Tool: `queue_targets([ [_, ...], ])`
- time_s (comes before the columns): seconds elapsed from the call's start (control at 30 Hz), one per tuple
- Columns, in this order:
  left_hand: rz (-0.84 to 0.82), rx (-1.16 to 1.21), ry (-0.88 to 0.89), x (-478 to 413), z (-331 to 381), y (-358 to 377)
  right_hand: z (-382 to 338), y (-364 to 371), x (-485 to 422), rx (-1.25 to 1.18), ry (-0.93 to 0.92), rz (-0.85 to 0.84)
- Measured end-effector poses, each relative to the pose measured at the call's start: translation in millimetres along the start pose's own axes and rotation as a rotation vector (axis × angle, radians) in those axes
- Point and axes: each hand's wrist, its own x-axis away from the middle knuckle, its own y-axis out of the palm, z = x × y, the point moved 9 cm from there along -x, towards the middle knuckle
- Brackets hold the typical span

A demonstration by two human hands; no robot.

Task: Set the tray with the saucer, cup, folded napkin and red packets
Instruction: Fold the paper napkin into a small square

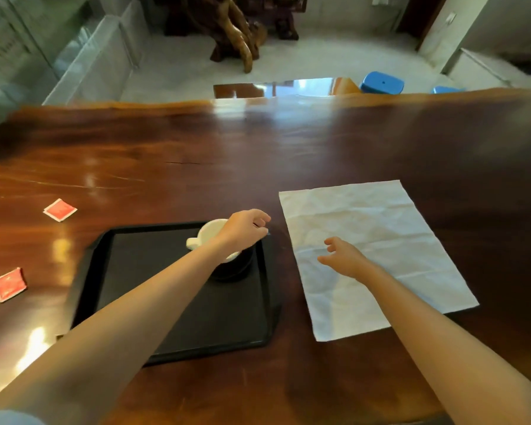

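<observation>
Both hands reach forward over the dark wooden surface [258, 154]. The left hand [246, 230] hangs above the far right corner of the black tray [172, 326], its fingers curled loosely inward and holding nothing that can be seen. The right hand [344, 256] hovers over the napkin [380, 240] with fingers spread a little and bent, empty.

Inside the tray, at its far right corner, the white cup [210, 236] sits on a dark saucer [236, 268], handle pointing left; the left forearm crosses in front of both and hides part of them. Whether anything is in the cup cannot be told.

The napkin lies unfolded and flat just right of the tray. Two red packets rest on the surface left of the tray, well apart: the far packet [60, 210] and the near packet [9, 284].
</observation>
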Motion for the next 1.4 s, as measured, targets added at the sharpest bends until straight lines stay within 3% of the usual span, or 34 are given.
queue_targets([
  [0.17, -0.048, -0.045, -0.042, -17.2, 42.2, 100.3, 85.3, -20.2, -16.2, 0.183, -0.011, -0.060],
  [0.3, -0.054, -0.146, -0.061, -20.4, 55.5, 191.6, 140.7, -25.1, -19.0, 0.469, -0.113, 0.009],
  [0.47, -0.131, -0.553, -0.052, -9.0, 33.9, 275.4, 183.4, 0.9, -16.0, 0.576, -0.243, 0.002],
  [0.63, -0.122, -0.687, 0.068, -4.2, 13.3, 276.6, 223.5, -8.8, -17.8, 0.577, -0.290, 0.039],
  [0.83, -0.140, -0.716, 0.078, -6.2, 10.3, 274.5, 294.5, -63.0, -22.0, 0.543, -0.118, 0.081],
  [0.97, -0.156, -0.762, 0.082, -3.8, 8.9, 275.5, 302.4, -72.7, -19.2, 0.472, -0.137, 0.007],
  [1.1, -0.173, -0.875, 0.211, 16.1, 13.8, 280.3, 297.5, -72.4, -7.6, 0.481, -0.224, -0.136],
  [1.27, -0.177, -0.935, 0.284, 36.5, 24.4, 283.7, 292.6, -74.4, 6.0, 0.684, -0.241, -0.287],
  [1.4, -0.204, -0.901, 0.250, 30.4, 29.5, 279.0, 272.7, -68.6, 9.5, 0.931, -0.225, -0.187],
])
